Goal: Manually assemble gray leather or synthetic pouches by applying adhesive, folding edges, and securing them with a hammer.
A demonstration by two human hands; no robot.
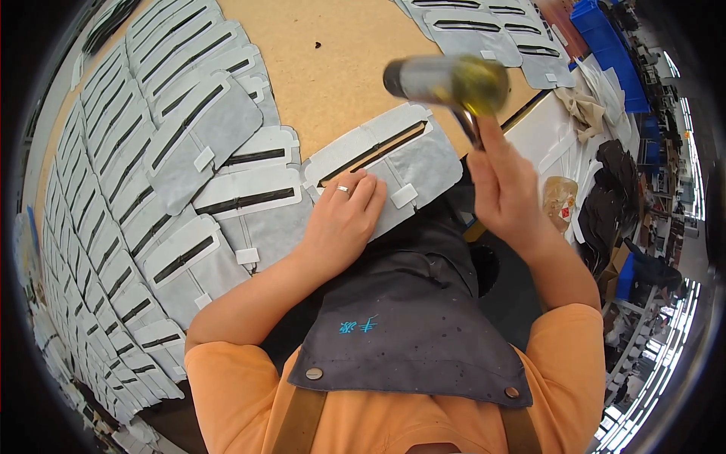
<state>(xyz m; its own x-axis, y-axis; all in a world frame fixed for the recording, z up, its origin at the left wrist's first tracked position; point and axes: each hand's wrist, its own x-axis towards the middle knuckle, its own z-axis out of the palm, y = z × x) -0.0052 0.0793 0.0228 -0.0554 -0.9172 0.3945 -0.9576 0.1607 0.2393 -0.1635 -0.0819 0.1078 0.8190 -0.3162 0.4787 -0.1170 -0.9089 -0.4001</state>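
My left hand (pixel 344 219) rests, pinch unclear, on the panel (pixel 431 163); its slot (pixel 386 153) slants up-right toward the hammer (pixel 446 79) my right hand (pixel 503 181) grips.

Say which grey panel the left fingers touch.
The panel just beyond the apron, between left-side panels and far-right panels: left fingers rest on it. Its slot shows tan; other panels' slots look dark.
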